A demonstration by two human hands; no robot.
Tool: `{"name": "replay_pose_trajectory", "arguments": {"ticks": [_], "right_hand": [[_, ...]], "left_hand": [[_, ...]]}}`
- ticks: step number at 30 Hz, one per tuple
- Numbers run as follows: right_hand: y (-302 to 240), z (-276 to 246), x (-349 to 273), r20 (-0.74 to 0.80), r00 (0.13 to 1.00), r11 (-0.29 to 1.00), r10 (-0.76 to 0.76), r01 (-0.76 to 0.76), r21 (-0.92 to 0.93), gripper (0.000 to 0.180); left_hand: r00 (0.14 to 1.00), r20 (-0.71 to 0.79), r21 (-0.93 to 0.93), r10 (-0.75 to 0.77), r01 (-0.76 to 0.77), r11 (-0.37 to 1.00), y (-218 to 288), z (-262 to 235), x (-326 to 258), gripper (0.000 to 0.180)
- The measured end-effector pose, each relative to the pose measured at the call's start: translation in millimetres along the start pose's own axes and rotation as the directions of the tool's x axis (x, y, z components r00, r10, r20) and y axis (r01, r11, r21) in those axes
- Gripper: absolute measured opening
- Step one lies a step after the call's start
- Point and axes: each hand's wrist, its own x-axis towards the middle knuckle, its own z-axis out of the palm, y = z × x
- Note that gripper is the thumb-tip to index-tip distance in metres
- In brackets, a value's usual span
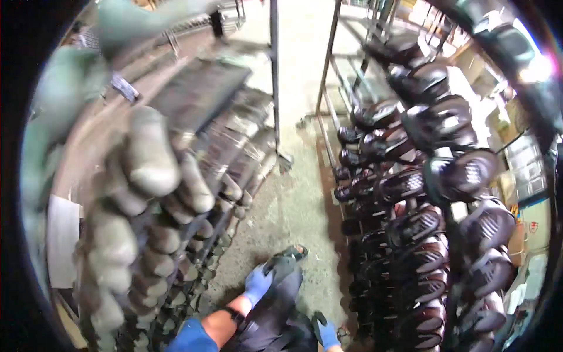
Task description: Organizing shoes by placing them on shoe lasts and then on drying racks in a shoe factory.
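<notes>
My left hand (258, 283), in a light blue glove with dark fingertips, hangs in front of my dark trousers (285, 290). Blur hides how its fingers lie, and I make out nothing held in it. Low at the bottom edge is my right hand (326, 333), gloved the same way, beside my leg and left of the right-hand rack. Its fingers are smeared too. Glossy dark brown shoes (463, 170) line that rack in several tiers. To my left, tiers of greyish shoe lasts (153, 155) stand on another rack.
A concrete floor aisle (293, 199) runs between the racks. A dark upright post (274, 70) with a caster rises on the left, and a metal rack frame (328, 64) on the right. Flat dark shelves (199, 88) lie beyond the lasts. My sandalled foot (298, 252) is on the floor.
</notes>
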Motion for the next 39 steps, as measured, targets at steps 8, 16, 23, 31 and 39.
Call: {"name": "replay_pose_trajectory", "arguments": {"ticks": [8, 16, 23, 31, 39], "right_hand": [[104.6, -30.3, -248.4, -0.019, 1.0, 0.849, 0.003, 0.008, 0.529, 0.014], [98.2, -37.1, -321.8, 0.064, 0.984, 0.878, -0.166, 0.118, 0.464, 0.019], [-46.7, -62.4, -258.3, 0.021, 0.982, 0.827, -0.187, 0.146, 0.542, 0.022], [-493.8, -82.0, -254.4, -0.432, 0.424, 0.29, -0.796, 0.893, 0.344, 0.068], [-705.0, -111.0, -146.2, -0.742, 0.124, 0.383, -0.659, 0.904, -0.189, 0.086]], "left_hand": [[0.868, -0.453, -0.001, -0.204, 0.228, 0.974, -65.3, -188.5, -357.6, 0.031], [-0.026, -0.808, -0.575, -0.589, -0.189, 0.796, -171.9, -347.3, -563.2, 0.028], [0.242, -0.771, -0.457, -0.589, -0.854, 0.247, -18.6, -458.2, -606.7, 0.082], [0.277, -0.714, -0.389, -0.643, -0.92, 0.036, -46.1, -536.3, -550.3, 0.071], [0.681, -0.589, -0.547, -0.435, -0.732, -0.406, 48.1, -575.5, -289.5, 0.063]]}}
